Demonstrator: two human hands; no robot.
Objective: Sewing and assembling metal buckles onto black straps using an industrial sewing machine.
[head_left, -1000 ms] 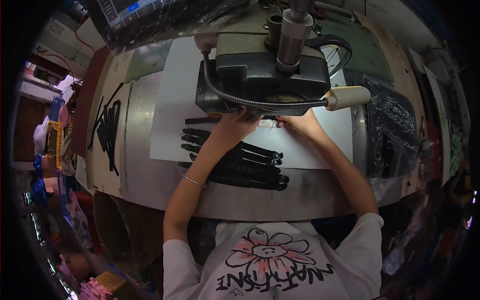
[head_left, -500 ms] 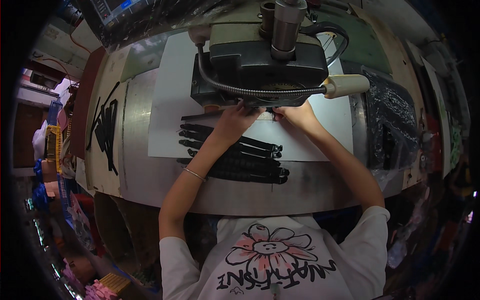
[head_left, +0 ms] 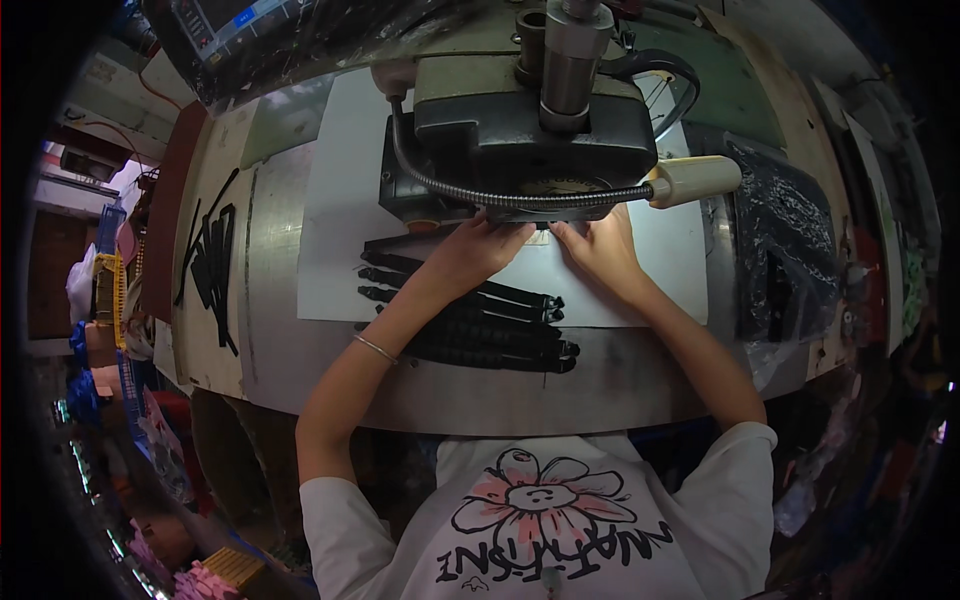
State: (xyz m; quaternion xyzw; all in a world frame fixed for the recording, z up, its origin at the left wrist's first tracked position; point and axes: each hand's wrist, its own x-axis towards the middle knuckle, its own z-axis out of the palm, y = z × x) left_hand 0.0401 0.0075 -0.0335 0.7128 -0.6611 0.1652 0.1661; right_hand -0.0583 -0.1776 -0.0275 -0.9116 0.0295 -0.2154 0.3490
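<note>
My left hand and my right hand meet under the front of a dark sewing machine head. Between them shows a sliver of a black strap, over a small pale plate. Both hands look closed on this strap, thumbs toward each other, though the machine hides most of the fingertips. Below my left wrist lie several black straps in a row, with small shiny fittings at their right ends. Part of the row is behind my left forearm.
A white sheet covers part of the metal tabletop. More black strips lie at the left. A clear plastic bag with dark contents sits at the right. A cream handle juts from the machine; a screen stands far left.
My right hand has turned more upright, its thumb now pointing up beside the strap. My left hand has shifted slightly, its forearm swinging a little left and down. The loose straps stay in place.
</note>
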